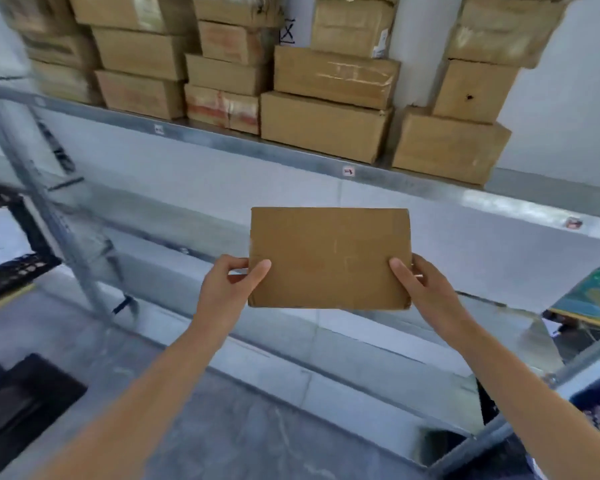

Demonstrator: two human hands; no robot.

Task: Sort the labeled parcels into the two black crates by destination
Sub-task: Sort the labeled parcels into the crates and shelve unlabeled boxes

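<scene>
Both hands (229, 285) grip a flat, plain brown parcel (329, 258).

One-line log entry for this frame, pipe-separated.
cardboard parcel: held in air before metal shelf, no label visible | left hand: grips its left edge | right hand: grips its right edge

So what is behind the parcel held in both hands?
Around the parcel the pale wall panel shows. Its far face and the fingertips of left hand and right hand are covered.

Bright, even, diffuse light; shadows faint. Soft overall. Heavy motion blur at left edge on shelf upright (32, 188) and black crate (18, 244). Wide-angle bending at edges. Glare patch on shelf rail (492, 199).
</scene>
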